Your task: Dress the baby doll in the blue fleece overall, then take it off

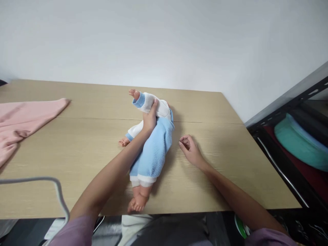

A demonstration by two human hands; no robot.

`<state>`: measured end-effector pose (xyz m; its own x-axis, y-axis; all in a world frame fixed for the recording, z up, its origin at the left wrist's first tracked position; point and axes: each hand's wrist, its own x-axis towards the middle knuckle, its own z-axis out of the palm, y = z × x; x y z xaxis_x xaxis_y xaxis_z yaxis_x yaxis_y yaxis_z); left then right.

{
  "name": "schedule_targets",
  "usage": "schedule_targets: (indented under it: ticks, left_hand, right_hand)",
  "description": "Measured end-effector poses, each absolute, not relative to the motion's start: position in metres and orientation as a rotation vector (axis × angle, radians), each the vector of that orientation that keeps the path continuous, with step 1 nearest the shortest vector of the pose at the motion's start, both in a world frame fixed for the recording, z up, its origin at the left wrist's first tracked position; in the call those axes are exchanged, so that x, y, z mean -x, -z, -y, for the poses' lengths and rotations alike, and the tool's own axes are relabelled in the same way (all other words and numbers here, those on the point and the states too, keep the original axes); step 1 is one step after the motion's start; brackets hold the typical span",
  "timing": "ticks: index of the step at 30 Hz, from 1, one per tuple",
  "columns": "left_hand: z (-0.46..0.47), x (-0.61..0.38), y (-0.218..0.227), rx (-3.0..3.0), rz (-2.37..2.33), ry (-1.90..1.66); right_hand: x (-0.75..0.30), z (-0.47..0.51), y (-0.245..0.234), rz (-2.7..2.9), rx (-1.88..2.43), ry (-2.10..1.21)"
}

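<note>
A baby doll in a blue and white outfit lies on the wooden table, feet toward me. My left hand is closed around the doll's raised white-sleeved arm near its upper body. My right hand rests on the table just right of the doll, fingers loosely curled, holding nothing. The doll's head is hidden behind its arm and my hand.
A pink cloth lies at the table's left edge. A grey cable loops over the near left corner. A black metal shelf with a teal object stands to the right. A white wall lies behind.
</note>
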<state>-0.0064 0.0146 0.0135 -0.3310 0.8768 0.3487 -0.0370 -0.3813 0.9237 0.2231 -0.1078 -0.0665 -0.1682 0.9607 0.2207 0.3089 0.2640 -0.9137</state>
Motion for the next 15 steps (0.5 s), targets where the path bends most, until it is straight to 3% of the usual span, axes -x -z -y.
schedule_targets:
  ticks: [7, 10, 13, 15]
  left_hand:
    - [-0.003, -0.017, -0.019, -1.349, -1.181, -1.75]
    - [0.006, -0.027, -0.021, -1.538, -1.204, -1.675]
    - [0.018, -0.032, -0.025, -1.976, -1.166, -1.435]
    - [0.028, -0.029, -0.029, -2.3, -1.093, -1.181]
  right_hand:
    - [-0.228, 0.102, 0.065, 1.632, 1.19, -0.951]
    - [-0.233, 0.096, 0.059, 1.466, 1.181, -1.11]
    - [-0.242, 0.085, 0.051, 1.283, 1.126, -1.335]
    - [-0.25, 0.075, 0.048, 1.299, 1.159, -1.297]
